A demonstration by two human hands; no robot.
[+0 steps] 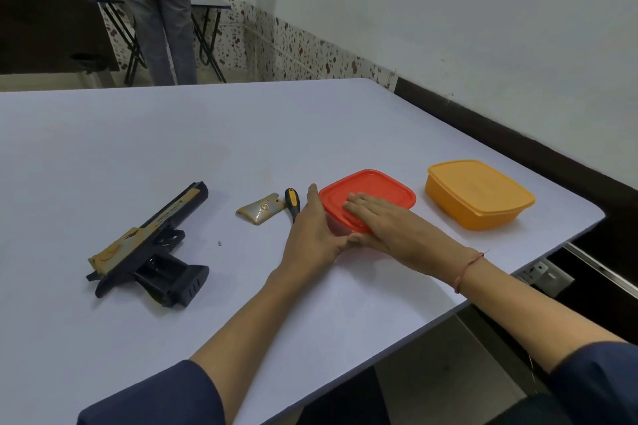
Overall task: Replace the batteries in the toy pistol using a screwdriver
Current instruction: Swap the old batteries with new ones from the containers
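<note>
Head view: the red container (379, 183) is flanked by the straight-fingered left hand (310, 235) and pressed by the flat right hand (390, 221). The toy pistol (148, 241) is seen well apart, leftward, ungripped.

Toy pistol (145, 245) — black with a gold-tan slide, lying on its side on the table (103, 148), muzzle pointing away, grip compartment uncovered; well to the left of the left hand (310, 235).
Grip cover (261, 209) — gold-tan curved panel, detached, just left of the screwdriver.
Screwdriver (292, 202) — short, black-and-yellow handle, just beside the left hand's fingers, on their left.
Screw (220, 243) — tiny, loose, between toy pistol and left hand.
</note>
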